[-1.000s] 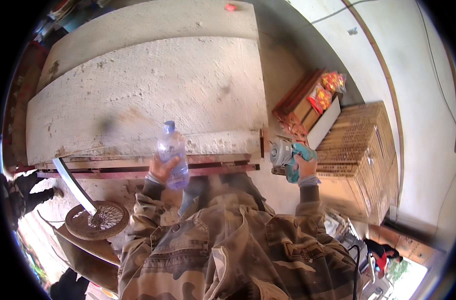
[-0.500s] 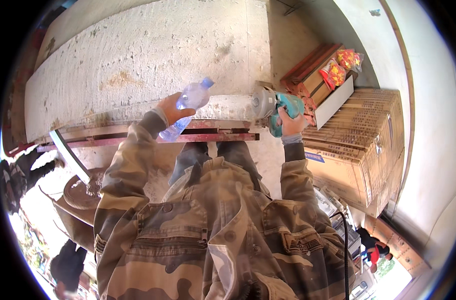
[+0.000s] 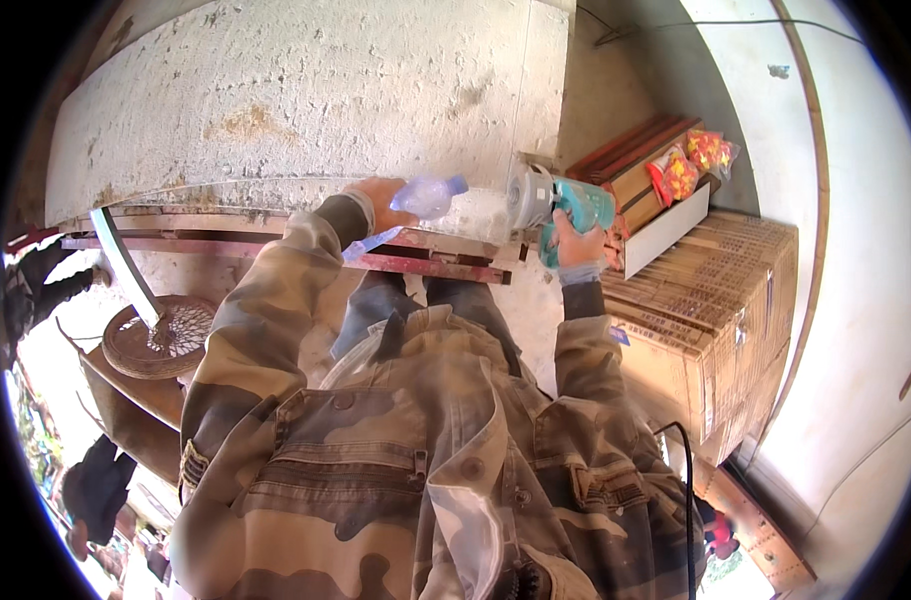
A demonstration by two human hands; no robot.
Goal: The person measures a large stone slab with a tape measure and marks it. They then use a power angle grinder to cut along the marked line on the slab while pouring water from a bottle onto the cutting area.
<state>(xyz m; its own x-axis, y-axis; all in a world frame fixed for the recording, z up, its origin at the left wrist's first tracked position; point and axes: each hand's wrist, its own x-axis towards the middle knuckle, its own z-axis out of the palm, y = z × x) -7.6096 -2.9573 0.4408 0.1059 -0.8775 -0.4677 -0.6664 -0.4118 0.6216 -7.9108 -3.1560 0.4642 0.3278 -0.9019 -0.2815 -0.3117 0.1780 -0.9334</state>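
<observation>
My left hand [image 3: 379, 203] is closed round a clear bluish plastic bottle [image 3: 431, 197] with a blue cap. The bottle lies tilted over the near edge of a rough white slab [image 3: 356, 100], its cap pointing right. Its lower end shows below my fingers. At the slab's near right corner, my right hand [image 3: 579, 247] grips a teal power tool [image 3: 588, 205] by its handle. The tool's round grey head [image 3: 529, 198] faces left, right beside the slab; whether it touches cannot be made out.
Red beams [image 3: 446, 265] run beneath the slab's near edge. To the right stand stacked cardboard boxes [image 3: 696, 300], with red-and-yellow bags [image 3: 674, 178] on a wooden stack behind. A round woven seat [image 3: 156, 340] is at left. People [image 3: 96, 490] show at the lower left.
The bottle has swung from steeply slanted to nearly level, and my left hand has turned with it. My right hand keeps its grip on the power tool. The whole view has shifted slightly.
</observation>
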